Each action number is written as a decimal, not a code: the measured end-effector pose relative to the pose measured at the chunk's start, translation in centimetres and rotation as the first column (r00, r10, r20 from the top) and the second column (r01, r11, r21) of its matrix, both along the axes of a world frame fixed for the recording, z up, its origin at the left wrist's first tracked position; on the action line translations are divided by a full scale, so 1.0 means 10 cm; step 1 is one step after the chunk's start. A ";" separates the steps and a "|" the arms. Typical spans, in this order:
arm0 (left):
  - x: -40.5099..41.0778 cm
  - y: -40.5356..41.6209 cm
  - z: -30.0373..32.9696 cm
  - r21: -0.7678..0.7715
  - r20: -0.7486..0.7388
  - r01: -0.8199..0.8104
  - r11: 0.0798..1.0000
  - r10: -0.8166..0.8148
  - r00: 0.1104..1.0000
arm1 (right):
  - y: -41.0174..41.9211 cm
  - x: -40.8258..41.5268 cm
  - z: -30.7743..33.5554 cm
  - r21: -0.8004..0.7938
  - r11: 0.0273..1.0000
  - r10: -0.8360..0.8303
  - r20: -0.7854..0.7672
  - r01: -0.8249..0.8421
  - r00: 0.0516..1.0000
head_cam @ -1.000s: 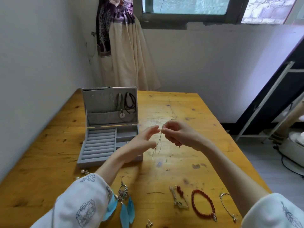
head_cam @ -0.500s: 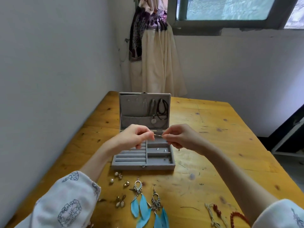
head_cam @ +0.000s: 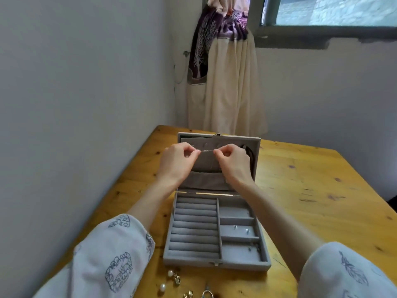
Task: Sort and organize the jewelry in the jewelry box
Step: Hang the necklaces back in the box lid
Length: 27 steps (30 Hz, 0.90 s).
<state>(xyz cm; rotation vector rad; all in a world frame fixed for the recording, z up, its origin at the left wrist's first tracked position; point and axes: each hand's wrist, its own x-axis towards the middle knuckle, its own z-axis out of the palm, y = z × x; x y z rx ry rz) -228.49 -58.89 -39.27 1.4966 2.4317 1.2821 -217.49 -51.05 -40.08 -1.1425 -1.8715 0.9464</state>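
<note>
Head view — wood table (head_cam: 300,190) in corner, grey walls, window, curtain (head_cam: 225,82).

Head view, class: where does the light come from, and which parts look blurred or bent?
Head view: soft daylight from the window at upper right, no harsh glare; wide-angle lens bends the table edges; the chain pinched between left hand and right hand is too fine to resolve.

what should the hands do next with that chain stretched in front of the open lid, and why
Probably ease the thin chain forward and loop it over a hook in the lid. The left hand and right hand pinch it taut right before the lid's upper panel, where dark cords already hang.
</note>
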 end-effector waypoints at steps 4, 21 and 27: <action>-0.01 0.21 -0.04 0.064 -0.199 -0.112 0.992 0.123 0.972 | 0.09 -0.24 -0.05 0.039 0.986 -0.160 -0.043 0.162 0.986; 0.00 0.32 -0.27 -0.057 -0.348 -0.223 0.973 0.190 0.918 | 0.11 -0.37 -0.27 -0.080 0.987 -0.136 0.008 0.137 0.991; 0.13 0.13 -0.42 -0.097 -0.310 -0.149 0.984 0.112 0.944 | -0.06 -0.22 -0.37 -0.172 0.985 -0.043 -0.100 0.025 0.994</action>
